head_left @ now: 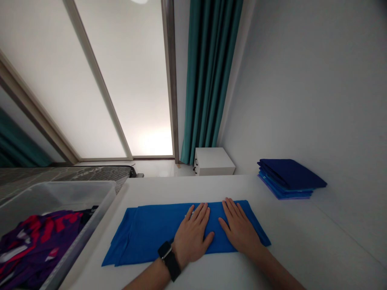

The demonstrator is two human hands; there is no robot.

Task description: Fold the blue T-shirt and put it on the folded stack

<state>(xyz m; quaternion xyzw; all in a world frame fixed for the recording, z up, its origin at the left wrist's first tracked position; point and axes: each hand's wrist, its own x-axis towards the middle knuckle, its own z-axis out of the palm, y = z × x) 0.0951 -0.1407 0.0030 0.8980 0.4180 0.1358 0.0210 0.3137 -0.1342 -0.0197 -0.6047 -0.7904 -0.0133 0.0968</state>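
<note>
A blue garment [154,231], folded into a long flat strip, lies crosswise on the white table [193,187]. My left hand [193,233] rests palm down near its middle, fingers stretched out, with a black watch [169,259] on the wrist. Flat on the right part of the cloth lies my right hand [238,227], its fingers extended and the thumb apart. Both palms touch the fabric and neither hand grips it. A small patch of white print shows beside the left fingers, mostly covered.
A stack of folded blue and purple garments [290,175] sits at the table's right, by the wall. On the left, a translucent plastic bin [102,191] holds crumpled purple and red clothes [45,237]. Beyond the table stand a white cabinet [214,161] and a teal curtain [211,80].
</note>
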